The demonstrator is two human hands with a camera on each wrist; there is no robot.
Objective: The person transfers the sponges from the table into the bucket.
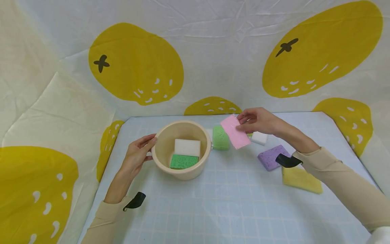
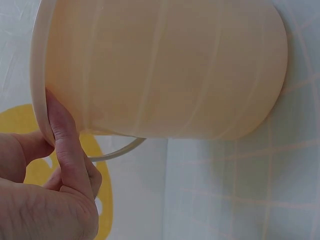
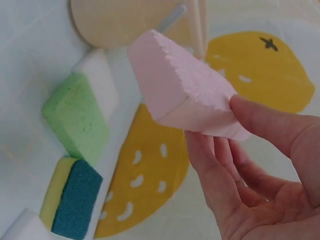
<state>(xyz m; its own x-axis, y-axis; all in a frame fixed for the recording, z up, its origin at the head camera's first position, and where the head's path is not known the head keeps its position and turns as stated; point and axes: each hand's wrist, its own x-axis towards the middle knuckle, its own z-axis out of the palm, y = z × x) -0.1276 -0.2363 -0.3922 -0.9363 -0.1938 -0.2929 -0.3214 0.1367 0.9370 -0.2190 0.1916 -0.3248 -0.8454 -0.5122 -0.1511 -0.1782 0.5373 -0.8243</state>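
Pinching a pink sponge [image 1: 235, 131] in the right hand [image 1: 257, 120], lifted off the table [image 1: 213, 203] just right of the bucket [image 1: 181, 149]. Gripping the bucket's left rim with the left hand [image 1: 137, 154], thumb curled over the edge. Lying inside: white sponge [image 1: 187, 147], green sponge [image 1: 183, 161]. Crowding the right side: light green sponge [image 1: 220, 137], purple sponge [image 1: 272, 157], yellow sponge [image 1: 301, 180]. Leaving the table's near half open.

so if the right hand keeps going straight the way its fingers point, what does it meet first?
Probably the beige bowl. The right hand, pinching the pink sponge, points left, above the green sponge; the height is hard to judge.
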